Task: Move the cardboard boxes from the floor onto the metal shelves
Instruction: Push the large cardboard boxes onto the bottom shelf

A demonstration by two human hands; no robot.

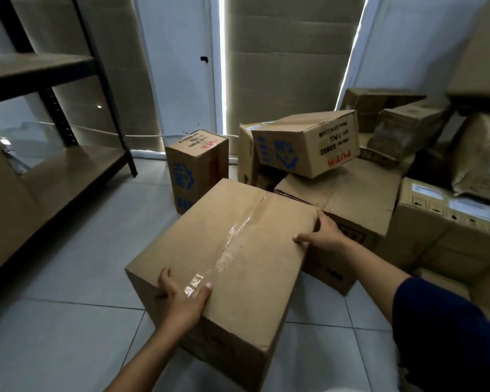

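Closest to me is the large taped box (227, 264), sitting on the tiled floor (68, 321) or just lifted, I cannot tell which. Its long axis, marked by the tape seam, runs from my near left up toward the far right. The metal shelves (68, 165) stand well apart to the left of it, lower shelf level bare toward its front edge, so I judge the coming move is a lift and swing leftward. Behind and right lies the pile of remaining boxes (351, 193), 1 of them touching this box's far corner. My left hand (186, 298) grips the near edge, thumb on top, fingers curled over the side. My right hand (323, 233) clasps the right-hand edge. Both sit equally close.
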